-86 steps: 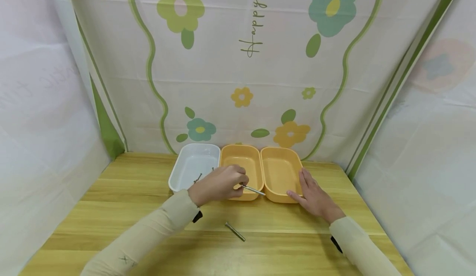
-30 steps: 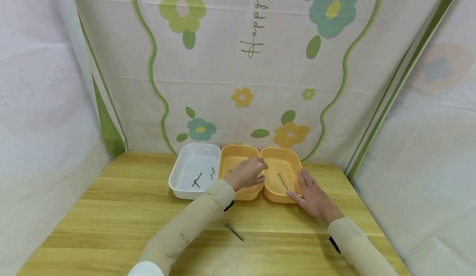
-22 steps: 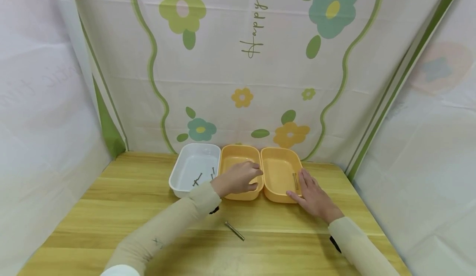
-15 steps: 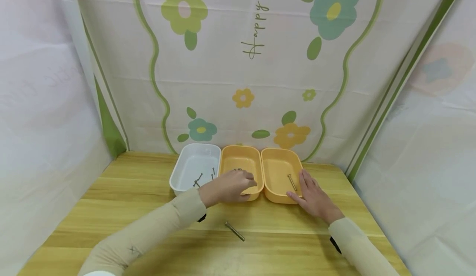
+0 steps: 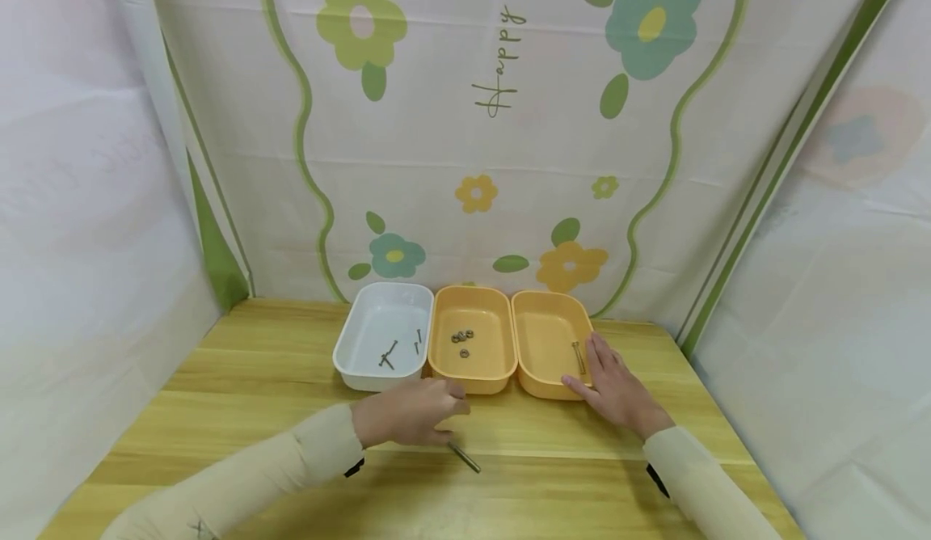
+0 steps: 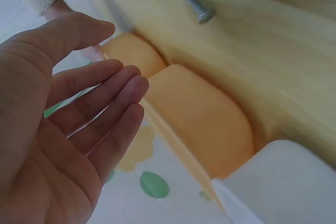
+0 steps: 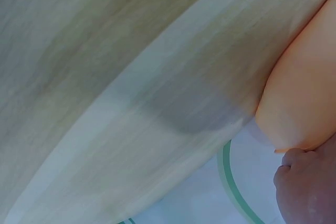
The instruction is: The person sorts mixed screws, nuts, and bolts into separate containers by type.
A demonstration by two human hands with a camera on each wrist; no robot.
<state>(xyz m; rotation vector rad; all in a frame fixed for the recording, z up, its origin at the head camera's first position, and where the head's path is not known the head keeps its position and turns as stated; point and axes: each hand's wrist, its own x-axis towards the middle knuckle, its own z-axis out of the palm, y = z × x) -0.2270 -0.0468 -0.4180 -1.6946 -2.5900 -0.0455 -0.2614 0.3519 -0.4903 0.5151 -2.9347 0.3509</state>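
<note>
My left hand [image 5: 413, 412] hovers over the table in front of the bins, with relaxed, slightly bent fingers and nothing in them. Just beyond its fingertips lies a thick bolt [image 5: 465, 458]; in the head view the hand covers its head end, while the left wrist view shows the bolt's head [image 6: 206, 16]. My right hand [image 5: 617, 386] rests on the outer side of the right orange bin [image 5: 545, 322], thumb on the front rim. Inside that bin lies a long, thinner bolt [image 5: 579, 358] close to the right wall.
A middle orange bin [image 5: 476, 314] holds several nuts [image 5: 462, 336]. The white bin [image 5: 381, 314] on the left contains several small screws [image 5: 389, 355]. All three bins stand in a row against the printed cloth [image 5: 414, 136] at the back of the wooden table [image 5: 240, 394].
The long bolt that my left hand held earlier now lies in the right orange bin, where it rolled about. My left hand has drawn back leftward and nearer, to the thick bolt. The right hand stayed put.
</note>
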